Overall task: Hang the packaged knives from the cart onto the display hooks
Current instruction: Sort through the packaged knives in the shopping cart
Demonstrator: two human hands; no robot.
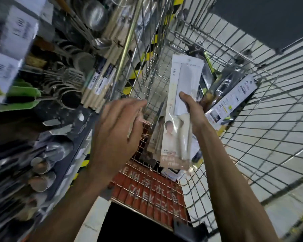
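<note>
While the left hand (115,130) hovers spread, the right hand (193,111) grips a white, cream-handled packaged knife (185,75).

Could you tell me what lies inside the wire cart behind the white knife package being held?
More packaged knives: a white-backed pack and dark packs lean on the silver wire cart mesh. The white knife package and the right hand gripping it hide the rest.

Packaged knives (233,100) in cart (278,105); display rack (59,95) left, apparently utensils.
</note>
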